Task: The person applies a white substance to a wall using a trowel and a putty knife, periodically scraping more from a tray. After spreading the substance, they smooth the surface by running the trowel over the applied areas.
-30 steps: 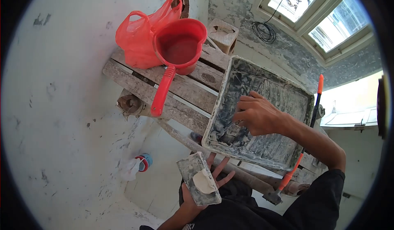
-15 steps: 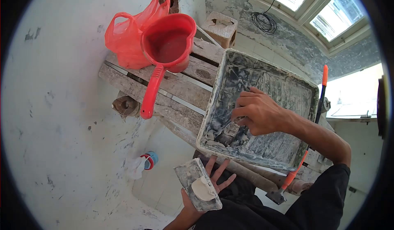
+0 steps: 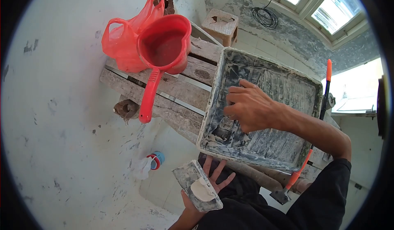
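Observation:
On my left hand (image 3: 215, 177) rests a small rectangular putty board (image 3: 186, 176), smeared grey, with a smooth lump of off-white putty (image 3: 202, 189) on it. The thumb shows at one side of the board and several fingers stick out spread at the other; the palm is hidden beneath. My right hand (image 3: 252, 106) hovers over or in a putty-crusted paint tray (image 3: 283, 94) with ribs on its floor. Its fingers are curled inward, and whatever they hold, if anything, is hidden behind them.
The tray lies on a slatted wooden bench (image 3: 180, 88). Left of it are a red dipper (image 3: 164, 45) and a red plastic bag (image 3: 123, 45). A long scraper (image 3: 293, 178) with orange grips runs along the tray's right. A small bucket (image 3: 156, 160) stands below; a stool (image 3: 221, 24) stands behind.
My right hand has shifted slightly left and up over the tray. My left hand and the putty board hold nearly the same place; the view has moved a little.

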Action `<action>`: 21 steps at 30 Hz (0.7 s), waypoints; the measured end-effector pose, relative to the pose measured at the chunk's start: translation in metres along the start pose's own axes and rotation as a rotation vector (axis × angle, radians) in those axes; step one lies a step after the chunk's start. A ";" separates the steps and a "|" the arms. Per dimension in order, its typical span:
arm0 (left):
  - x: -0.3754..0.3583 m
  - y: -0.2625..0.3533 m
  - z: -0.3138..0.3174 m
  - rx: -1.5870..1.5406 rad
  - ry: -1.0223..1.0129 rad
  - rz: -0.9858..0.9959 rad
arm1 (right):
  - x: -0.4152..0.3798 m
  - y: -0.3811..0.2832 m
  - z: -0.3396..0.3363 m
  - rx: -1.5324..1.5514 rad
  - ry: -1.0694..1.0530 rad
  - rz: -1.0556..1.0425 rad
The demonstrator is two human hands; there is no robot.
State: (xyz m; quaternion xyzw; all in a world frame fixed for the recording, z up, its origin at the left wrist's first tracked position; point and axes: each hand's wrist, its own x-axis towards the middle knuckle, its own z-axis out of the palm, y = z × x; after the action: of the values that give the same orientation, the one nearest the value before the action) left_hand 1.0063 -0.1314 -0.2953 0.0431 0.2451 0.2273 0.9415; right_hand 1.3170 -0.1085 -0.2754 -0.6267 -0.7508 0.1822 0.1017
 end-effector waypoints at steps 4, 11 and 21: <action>0.000 0.000 0.003 0.018 -0.011 0.000 | -0.002 0.008 -0.003 0.056 -0.014 0.067; 0.000 0.002 -0.001 0.003 0.032 -0.019 | 0.008 0.002 -0.002 -0.004 -0.022 0.029; -0.002 0.005 0.005 0.043 0.002 -0.017 | 0.005 0.005 -0.012 0.049 0.009 -0.031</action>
State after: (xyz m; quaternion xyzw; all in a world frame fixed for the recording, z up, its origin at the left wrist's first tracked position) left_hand 1.0046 -0.1278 -0.2889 0.0608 0.2514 0.2139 0.9420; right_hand 1.3256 -0.1010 -0.2665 -0.6132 -0.7551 0.1963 0.1232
